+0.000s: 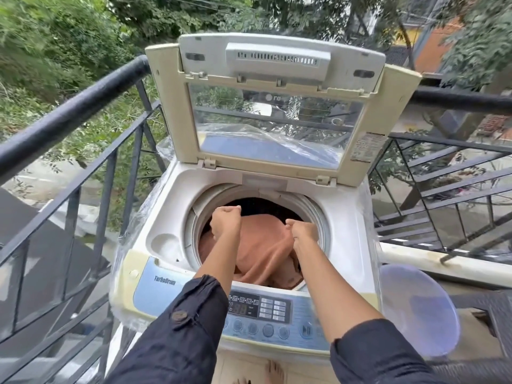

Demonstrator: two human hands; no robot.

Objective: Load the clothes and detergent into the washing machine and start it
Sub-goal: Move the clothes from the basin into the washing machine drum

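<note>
- the washing machine (346, 231) stands against the balcony railing (69, 112), lid (277, 106) propped fully back so the drum mouth is free for loading
- an orange garment (263, 250) lies half in the drum, draped over the front rim, likely because it's being fed in
- the left hand (225, 221) is fisted, its grip clenched, on the cloth's far edge i'd guess; the right hand (302, 231) pinches a fold
- no detergent in sight, and the control panel (260, 306) is untouched
</note>
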